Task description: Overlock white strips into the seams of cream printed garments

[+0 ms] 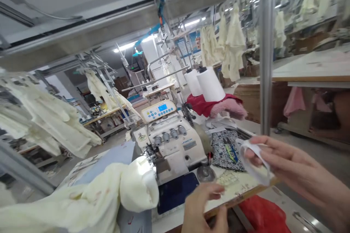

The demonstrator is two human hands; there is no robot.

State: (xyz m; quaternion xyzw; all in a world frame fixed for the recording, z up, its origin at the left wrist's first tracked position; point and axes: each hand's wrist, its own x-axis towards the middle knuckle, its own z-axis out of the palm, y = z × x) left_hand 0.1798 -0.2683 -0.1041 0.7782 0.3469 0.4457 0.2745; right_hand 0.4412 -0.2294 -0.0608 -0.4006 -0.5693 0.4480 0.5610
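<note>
My right hand (287, 164) pinches a white elastic loop (247, 160) at the right, above the table edge. Low in the centre, my left hand (205, 207) is slightly blurred, its thumb and fingers apart with nothing between them. Beyond it stands a white sewing machine (177, 145) with a blue-lit control panel (162, 107). A cream garment (90, 196) stretches in from the left, its rolled tubular end (139, 185) lying beside the needle area. A dark blue pad (177, 191) lies in front of the machine.
Green-yellow snips (231, 150) lie on a patterned cloth (218, 153) right of the machine. Behind are white thread cones (210, 83) and red and pink cloth (229, 107). A metal post (265, 54) rises at right. Red cloth (262, 214) hangs below the table edge (232, 204).
</note>
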